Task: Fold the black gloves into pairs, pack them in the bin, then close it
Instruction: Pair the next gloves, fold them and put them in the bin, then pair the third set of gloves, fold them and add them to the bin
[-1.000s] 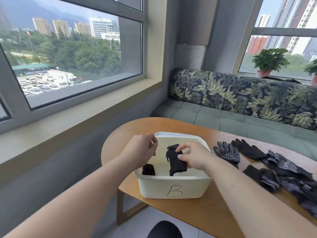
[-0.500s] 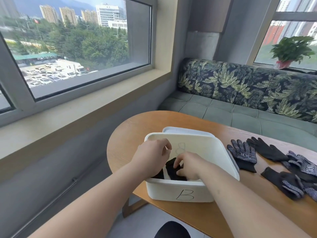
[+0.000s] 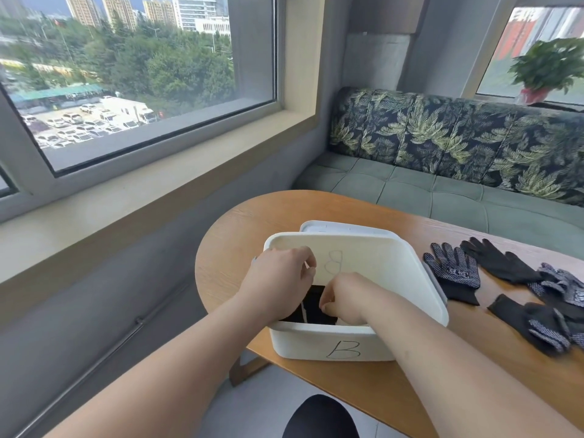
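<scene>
A white bin (image 3: 309, 344) marked "B" stands near the left end of the wooden table (image 3: 249, 226), tipped toward me so its inner far wall shows. My left hand (image 3: 278, 279) is curled over the bin's left rim. My right hand (image 3: 344, 297) reaches inside, fingers closed on folded black gloves (image 3: 313, 306) low in the bin. The hands hide the rest of the bin's contents. Several loose gloves lie to the right: a dotted glove (image 3: 455, 276), a plain black glove (image 3: 501, 265) and a heap of dotted gloves (image 3: 546, 324).
The white lid (image 3: 347, 228) lies flat just behind the bin. A green sofa with leaf-print cushions (image 3: 458, 134) runs along the far side of the table. A window ledge (image 3: 158, 184) lies to the left. My dark-clad knee (image 3: 319, 417) shows below the table edge.
My right hand has carried the folded gloves from above the rim down into the bin. The bin has tipped toward me, and the view has shifted.
</scene>
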